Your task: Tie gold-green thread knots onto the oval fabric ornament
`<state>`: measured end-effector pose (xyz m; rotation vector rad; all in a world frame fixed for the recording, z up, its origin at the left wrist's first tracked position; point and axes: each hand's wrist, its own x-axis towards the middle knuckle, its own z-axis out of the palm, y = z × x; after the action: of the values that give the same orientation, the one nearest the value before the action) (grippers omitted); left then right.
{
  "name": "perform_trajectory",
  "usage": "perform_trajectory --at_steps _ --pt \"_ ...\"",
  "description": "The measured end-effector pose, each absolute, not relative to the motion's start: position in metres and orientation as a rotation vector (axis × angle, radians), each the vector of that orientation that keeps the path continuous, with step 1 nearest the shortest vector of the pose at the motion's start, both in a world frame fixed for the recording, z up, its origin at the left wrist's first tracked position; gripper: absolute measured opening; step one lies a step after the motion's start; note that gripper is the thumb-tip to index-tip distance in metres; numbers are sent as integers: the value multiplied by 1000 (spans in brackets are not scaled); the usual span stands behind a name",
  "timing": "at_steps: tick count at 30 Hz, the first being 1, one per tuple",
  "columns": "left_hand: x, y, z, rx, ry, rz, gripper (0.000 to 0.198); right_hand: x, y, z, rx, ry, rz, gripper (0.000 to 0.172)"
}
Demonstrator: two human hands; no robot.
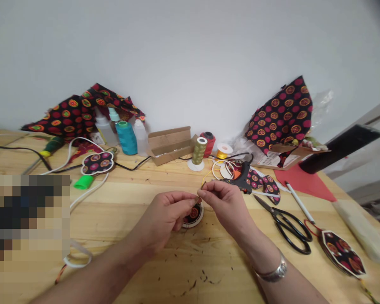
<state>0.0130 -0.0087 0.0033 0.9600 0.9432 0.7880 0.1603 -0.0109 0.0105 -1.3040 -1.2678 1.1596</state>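
My left hand [172, 209] and my right hand [221, 200] meet fingertip to fingertip in the middle of the table, both pinched. What lies between the fingers is too small to make out. Just beyond my right fingers runs a thin yellow thread [213, 172]. Below the fingertips lies a round patterned fabric piece [194, 214] with a pale rim, partly covered by my left hand. Black-handled scissors [286, 223] lie to the right of my right hand, blades half apart. A dark glue gun [243, 179] rests just behind that hand.
At the back stand a teal thread cone [127, 138], an olive spool [199, 151], an opened cardboard box [171, 147] and plastic bottles [141, 138]. An octagonal fabric piece [343, 253] and a white pen [300, 202] lie right. White cable [90, 192] crosses the left; dark scraps [193, 285] litter the front.
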Motion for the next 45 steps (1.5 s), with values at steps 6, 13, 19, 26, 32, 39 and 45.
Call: perform_trajectory --at_steps 6,13,19,26,32,39,45 --pt "14 -8 3 944 932 779 17 162 -11 11 -1317 -1286 1120 8" --pt "14 -10 5 943 945 761 19 160 -14 10 -1396 -1399 987 7" --pt "16 -10 8 1021 1032 756 17 160 -15 7 -1439 -1555 767 7" --pt "12 -7 7 928 981 795 18 161 -16 6 -1425 -1605 699 8" --pt "11 -9 7 899 881 675 16 161 -16 5 -1413 -1589 738 7" --pt "12 -12 4 1499 1073 836 14 161 -16 7 -1424 -1594 681 8" --pt "12 -18 -1 2074 1119 963 20 159 -16 8 -1434 -1561 728 12"
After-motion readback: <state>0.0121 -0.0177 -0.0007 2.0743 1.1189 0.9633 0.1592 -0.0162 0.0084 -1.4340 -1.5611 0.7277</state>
